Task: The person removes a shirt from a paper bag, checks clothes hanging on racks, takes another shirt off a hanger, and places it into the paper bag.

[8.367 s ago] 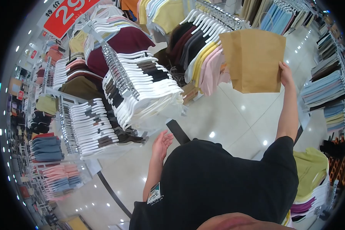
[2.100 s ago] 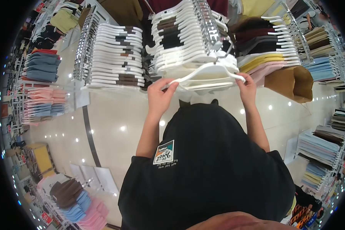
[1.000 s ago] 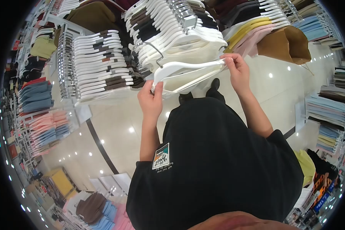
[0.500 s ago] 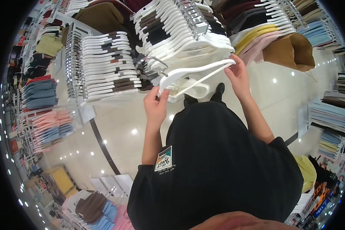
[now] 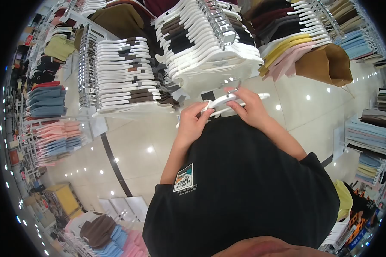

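Note:
A white clothes hanger (image 5: 220, 101) is held low in front of my dark shirt, its metal hook blurred. My left hand (image 5: 193, 123) is closed round its left end, with the thumb on top. Fingers of my right hand (image 5: 248, 108) are closed about its middle, close below the hook. The hanger's right end sticks out beyond the right hand. Just ahead of both hands, a row of white hangers with clothes (image 5: 212, 64) hangs on a metal rail. Whether a garment is on the held hanger I cannot tell.
To the left is another rack of white hangers with dark and white clothes (image 5: 124, 77). Yellow and pink garments (image 5: 283, 55) and a brown garment (image 5: 324, 64) hang at the right. Shiny tiled floor (image 5: 150, 150) lies below.
The hanger has come nearer my body and turned. My right hand has moved left from its far end to its middle. My left hand has moved slightly right and down.

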A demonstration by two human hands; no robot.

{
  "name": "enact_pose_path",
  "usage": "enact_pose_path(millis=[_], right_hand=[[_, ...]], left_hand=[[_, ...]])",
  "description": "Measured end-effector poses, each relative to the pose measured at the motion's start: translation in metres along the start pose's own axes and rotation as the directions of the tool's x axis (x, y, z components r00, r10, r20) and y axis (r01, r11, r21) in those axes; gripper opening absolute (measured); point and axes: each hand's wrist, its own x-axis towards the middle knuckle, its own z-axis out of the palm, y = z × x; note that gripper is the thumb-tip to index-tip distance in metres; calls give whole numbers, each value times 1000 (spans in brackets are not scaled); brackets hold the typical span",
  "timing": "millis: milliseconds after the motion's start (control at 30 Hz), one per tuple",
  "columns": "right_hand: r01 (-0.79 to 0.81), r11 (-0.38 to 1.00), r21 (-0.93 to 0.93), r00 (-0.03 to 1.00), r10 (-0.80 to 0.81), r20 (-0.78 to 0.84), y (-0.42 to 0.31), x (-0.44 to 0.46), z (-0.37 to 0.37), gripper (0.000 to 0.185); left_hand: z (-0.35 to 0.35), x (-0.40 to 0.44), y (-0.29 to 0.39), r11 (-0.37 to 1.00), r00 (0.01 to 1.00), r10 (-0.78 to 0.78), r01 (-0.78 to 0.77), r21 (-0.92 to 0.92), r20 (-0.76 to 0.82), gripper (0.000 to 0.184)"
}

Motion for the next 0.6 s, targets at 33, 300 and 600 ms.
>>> enact_pose_path(millis=[33,300,600], right_hand=[[5,1000,-2,1000,-5,5,2,1,1,35],[-3,1000,-24,992,0,-125,0,9,-8,21],[44,991,-126,983,-66,-174,11,58,-55,23]], left_hand=[[2,-1,-2,999,1000,-7,8,-44,11,20],[2,-1,-20,978,965,-168,137,-157,-201,25],[-18,2,-27,992,843,-89,30,-120,-530,25]])
